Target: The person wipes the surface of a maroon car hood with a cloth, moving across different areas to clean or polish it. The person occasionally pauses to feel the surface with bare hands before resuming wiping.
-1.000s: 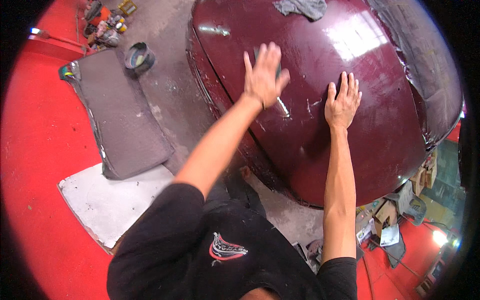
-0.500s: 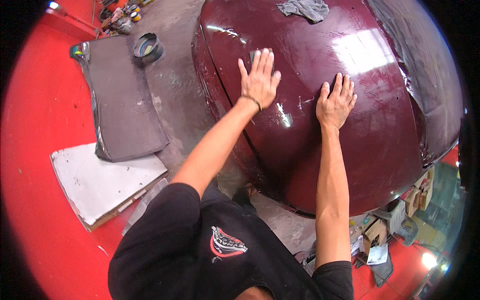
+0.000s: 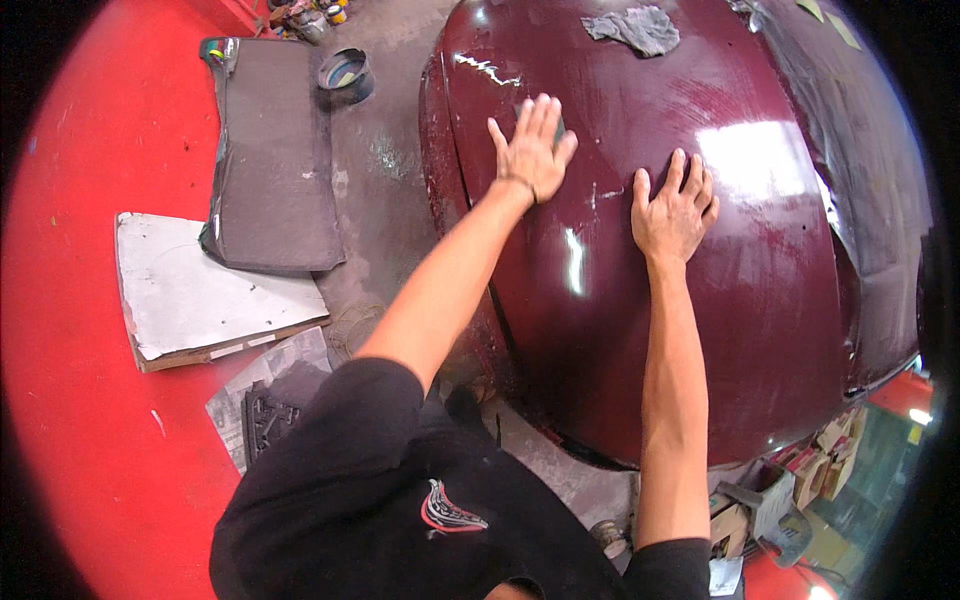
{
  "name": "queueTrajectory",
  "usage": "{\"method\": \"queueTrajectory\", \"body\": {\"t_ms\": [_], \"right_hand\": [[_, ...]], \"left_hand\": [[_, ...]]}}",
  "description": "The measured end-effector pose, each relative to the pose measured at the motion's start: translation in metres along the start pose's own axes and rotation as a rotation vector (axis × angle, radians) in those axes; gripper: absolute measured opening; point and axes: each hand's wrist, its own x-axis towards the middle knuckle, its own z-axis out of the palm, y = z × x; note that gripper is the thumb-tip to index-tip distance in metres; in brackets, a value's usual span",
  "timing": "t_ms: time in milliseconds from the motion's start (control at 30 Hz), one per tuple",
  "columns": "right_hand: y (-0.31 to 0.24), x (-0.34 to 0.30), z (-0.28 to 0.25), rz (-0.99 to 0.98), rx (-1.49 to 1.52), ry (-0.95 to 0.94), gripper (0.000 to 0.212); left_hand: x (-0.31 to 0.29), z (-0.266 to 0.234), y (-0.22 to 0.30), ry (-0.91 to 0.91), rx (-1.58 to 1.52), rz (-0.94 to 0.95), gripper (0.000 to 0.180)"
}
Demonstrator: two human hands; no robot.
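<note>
A wet, glossy maroon car hood (image 3: 590, 370) curves out in front of me. My left hand (image 3: 533, 158) lies flat on its left part, fingers stretched and thumb apart. Beneath that palm is a small dark piece (image 3: 560, 131), perhaps sandpaper; most of it is hidden. Further right my right hand (image 3: 673, 218) rests on the paint with its fingers spread and nothing in them. A crumpled grey cloth (image 3: 648, 28) sits on the far part of the hood, beyond both hands.
Dark masking sheet (image 3: 850, 170) covers the car's right side. On the floor at left are a black bucket (image 3: 345, 80), a dark flat panel (image 3: 270, 170) and a white board (image 3: 200, 290). Boxes (image 3: 815, 470) and clutter lie at lower right, beside a red floor.
My left hand has slid a little along the hood, with the dark piece under it. The right hand keeps nearly the same place. The whole view has shifted slightly.
</note>
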Motion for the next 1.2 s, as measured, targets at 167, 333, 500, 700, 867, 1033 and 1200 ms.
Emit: {"method": "queueTrajectory", "body": {"t_ms": [167, 333, 500, 700, 867, 1033, 1200], "right_hand": [[-0.001, -0.003, 0.001, 0.003, 0.016, 0.012, 0.074], [0.008, -0.005, 0.003, 0.031, -0.01, 0.012, 0.074], [0.0, 0.0, -0.002, -0.001, -0.001, 0.049, 0.073], [0.001, 0.001, 0.004, -0.025, -0.011, 0.043, 0.072], [0.01, -0.002, 0.003, 0.0, -0.071, 0.014, 0.073], [-0.001, 0.003, 0.003, -0.036, -0.031, 0.028, 0.072], [0.001, 0.0, 0.006, -0.026, -0.045, 0.011, 0.072]], "left_hand": [[0.013, 0.003, -0.004, 0.026, 0.019, -0.052, 0.067], [-0.129, -0.006, 0.023, -0.132, -0.097, 0.141, 0.068], [0.023, -0.004, -0.026, 0.011, -0.084, 0.017, 0.067], [0.038, -0.003, -0.034, 0.025, -0.079, -0.038, 0.067], [-0.112, -0.01, -0.013, -0.17, -0.138, 0.062, 0.07], [0.032, -0.011, -0.065, -0.036, -0.061, -0.101, 0.071], [0.037, -0.004, -0.066, -0.029, -0.106, -0.138, 0.072]]}}
